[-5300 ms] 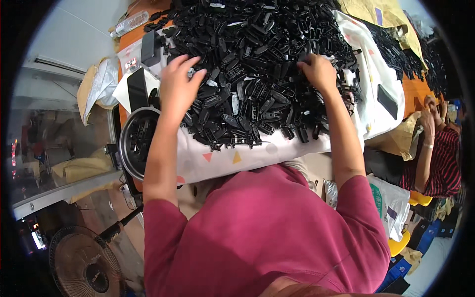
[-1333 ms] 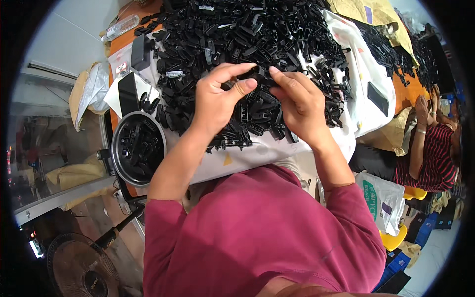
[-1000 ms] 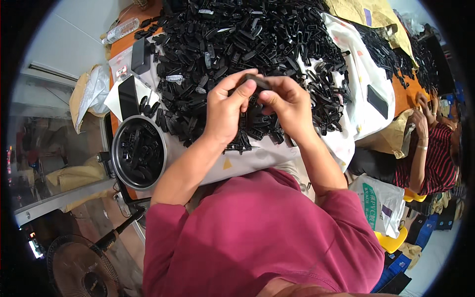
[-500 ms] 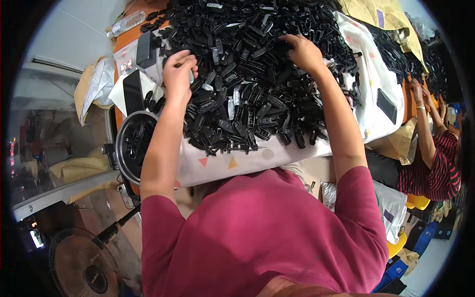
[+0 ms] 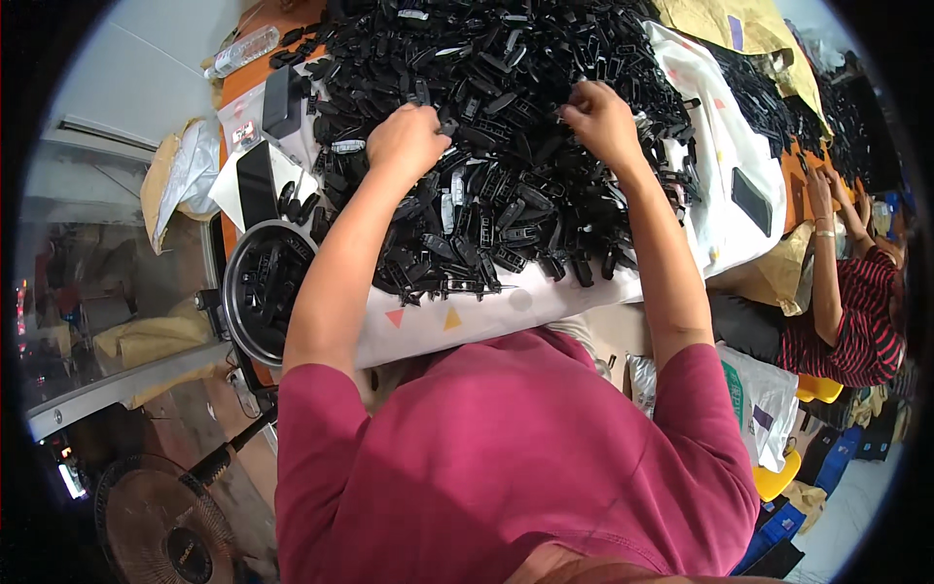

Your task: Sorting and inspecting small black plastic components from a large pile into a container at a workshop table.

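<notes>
A large heap of small black plastic pieces (image 5: 486, 209), some of them slotted frames and some smooth oblong covers, spreads over the table in front of me. My left hand (image 5: 407, 143) is closed over the heap's left part, a black plastic piece (image 5: 448, 127) showing at its fingertips. Over the right part, my right hand (image 5: 600, 119) is curled with thumb and fingers together; what it pinches, if anything, is hidden. Beside my left forearm, a round metal bowl (image 5: 233, 321) contains more black pieces.
A pale patterned cloth (image 5: 486, 313) covers the table. Dark phone-like slabs (image 5: 257, 185) lie at the left, and a phone (image 5: 751, 202) at the right. A clear bottle (image 5: 243, 51) lies far left. A fan (image 5: 170, 526) stands lower left. Another person's arm (image 5: 825, 263) reaches in at the right.
My left hand has moved right from the heap's left edge onto it and closed. My right hand has come slightly nearer, its extended finger now curled in.
</notes>
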The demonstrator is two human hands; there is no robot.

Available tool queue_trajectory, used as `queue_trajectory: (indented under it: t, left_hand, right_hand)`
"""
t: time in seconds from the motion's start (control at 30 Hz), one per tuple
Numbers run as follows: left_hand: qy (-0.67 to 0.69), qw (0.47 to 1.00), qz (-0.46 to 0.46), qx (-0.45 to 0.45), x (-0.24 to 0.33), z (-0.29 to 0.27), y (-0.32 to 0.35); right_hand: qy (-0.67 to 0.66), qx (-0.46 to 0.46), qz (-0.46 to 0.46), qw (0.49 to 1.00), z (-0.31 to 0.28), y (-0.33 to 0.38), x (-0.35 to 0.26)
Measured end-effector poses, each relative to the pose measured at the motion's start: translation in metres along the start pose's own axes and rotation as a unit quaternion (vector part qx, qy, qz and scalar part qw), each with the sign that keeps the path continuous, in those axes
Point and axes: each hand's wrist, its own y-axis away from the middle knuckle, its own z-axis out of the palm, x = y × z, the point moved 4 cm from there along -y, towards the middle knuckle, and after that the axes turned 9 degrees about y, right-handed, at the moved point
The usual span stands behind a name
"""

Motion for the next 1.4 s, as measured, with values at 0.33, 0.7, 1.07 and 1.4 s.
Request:
queue_trajectory:
  t: [0.33,0.7,1.07,1.4]
  left_hand:
    - [0.590,0.801,-0.077,-0.073,0.022,-0.001,0.033]
    - [0.501,0.865,0.008,-0.011,0.052,-0.012,0.045]
    - [0.551,0.825,0.112,0.056,0.065,-0.016,0.058]
    - [0.550,0.809,0.182,0.094,0.071,-0.042,0.069]
  right_hand:
    - [-0.525,-0.150,0.133,0.828,-0.006,0.038,-0.055]
    - [-0.656,-0.093,0.166,0.731,0.003,0.054,-0.079]
    - [-0.750,-0.093,0.216,0.618,0.000,0.071,-0.089]
    - [-0.681,-0.089,0.168,0.708,-0.027,0.070,-0.088]
